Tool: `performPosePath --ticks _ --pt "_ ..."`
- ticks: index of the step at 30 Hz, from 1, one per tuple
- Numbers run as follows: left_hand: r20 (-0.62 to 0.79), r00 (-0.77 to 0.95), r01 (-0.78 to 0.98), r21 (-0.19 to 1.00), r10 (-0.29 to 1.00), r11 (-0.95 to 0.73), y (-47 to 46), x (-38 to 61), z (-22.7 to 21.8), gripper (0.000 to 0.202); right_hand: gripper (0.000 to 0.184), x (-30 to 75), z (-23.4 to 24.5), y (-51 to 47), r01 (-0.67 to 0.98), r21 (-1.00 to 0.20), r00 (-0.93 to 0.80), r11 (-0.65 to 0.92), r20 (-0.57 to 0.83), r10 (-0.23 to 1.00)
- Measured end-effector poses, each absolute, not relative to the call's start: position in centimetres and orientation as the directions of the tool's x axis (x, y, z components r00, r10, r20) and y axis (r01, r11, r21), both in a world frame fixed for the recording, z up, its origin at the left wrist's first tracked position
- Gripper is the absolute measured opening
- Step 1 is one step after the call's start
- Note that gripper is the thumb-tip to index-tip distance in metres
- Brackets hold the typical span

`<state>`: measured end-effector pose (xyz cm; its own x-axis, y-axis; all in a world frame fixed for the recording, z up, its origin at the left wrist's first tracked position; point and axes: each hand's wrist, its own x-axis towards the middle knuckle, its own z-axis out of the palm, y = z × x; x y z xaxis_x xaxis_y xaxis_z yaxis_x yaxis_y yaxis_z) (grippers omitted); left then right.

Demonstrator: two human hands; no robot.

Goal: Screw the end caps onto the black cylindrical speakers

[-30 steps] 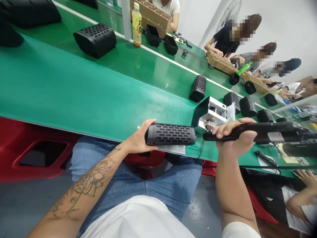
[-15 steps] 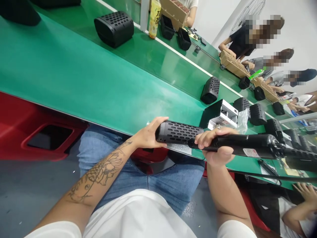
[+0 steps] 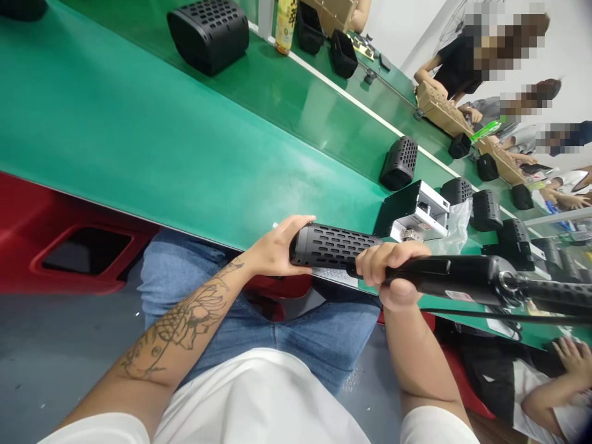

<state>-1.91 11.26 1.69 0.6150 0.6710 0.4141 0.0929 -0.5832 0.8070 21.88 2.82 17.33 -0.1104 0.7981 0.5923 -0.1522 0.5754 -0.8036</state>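
My left hand point(image 3: 277, 250) is wrapped round one end of a black perforated housing point(image 3: 333, 243), which lies near the front edge of the green worktop. In my right hand point(image 3: 393, 271) is a black electric screwdriver point(image 3: 453, 277), held almost level, with its nose at the housing's right part. My fingers cover the bit and the spot it points at, so contact cannot be told. A speckled whitish sheet point(image 3: 335, 275) shows under the housing. Just beyond my right hand stands a black and silver metal fixture point(image 3: 416, 213).
More black housings stand at the back, one at left point(image 3: 210, 37), one at right point(image 3: 398, 163). Clear plastic film point(image 3: 459, 228) lies by the fixture. A cable point(image 3: 499, 316) runs right from near my right forearm. A co-worker's hand point(image 3: 573, 357) is at lower right; others sit across the line.
The screwdriver's rear end has swung slightly down and towards me, and my right hand has shifted a little left. My left hand keeps its hold on the housing. The view has shifted slightly.
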Motion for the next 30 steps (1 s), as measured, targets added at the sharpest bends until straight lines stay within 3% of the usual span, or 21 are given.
performPosePath --ticks 11,14,16,19,21,23,26,30 --pt "0.379 0.618 0.153 0.801 0.689 -0.579 11.4 -2.3 1.6 0.129 0.033 22.0 17.0 2.5 -0.154 -0.845 -0.133 0.513 0.532 0.836" --pt "0.383 0.611 0.181 0.785 0.693 -0.593 11.4 -2.4 1.8 0.126 0.037 23.7 17.8 2.5 -0.112 -0.847 0.019 0.519 0.520 0.854" --pt "0.405 0.608 0.181 0.767 0.684 -0.615 11.4 -2.4 1.7 0.121 0.037 26.6 18.8 3.1 -0.034 -0.836 0.252 0.548 0.524 0.814" --pt "0.455 0.606 0.154 0.738 0.652 -0.657 11.3 -2.3 1.5 0.117 0.029 32.5 19.7 4.8 0.259 -0.794 0.581 0.550 0.583 0.568" --pt "0.472 0.607 0.140 0.728 0.639 -0.671 11.2 -2.2 1.4 0.119 0.032 36.1 19.3 5.9 0.459 -0.721 0.587 0.520 0.685 0.431" --pt "0.464 0.608 0.141 0.735 0.644 -0.663 11.2 -2.1 1.4 0.121 0.042 38.4 18.2 6.6 0.533 -0.676 0.477 0.509 0.737 0.479" --pt "0.416 0.613 0.167 0.763 0.672 -0.625 11.1 -2.2 1.5 0.123 0.046 39.4 16.4 6.7 0.486 -0.729 0.524 0.482 0.685 0.506" --pt "0.370 0.619 0.186 0.788 0.693 -0.586 11.0 -2.2 1.7 0.123 0.033 38.2 16.2 5.8 0.405 -0.797 0.645 0.448 0.596 0.477"
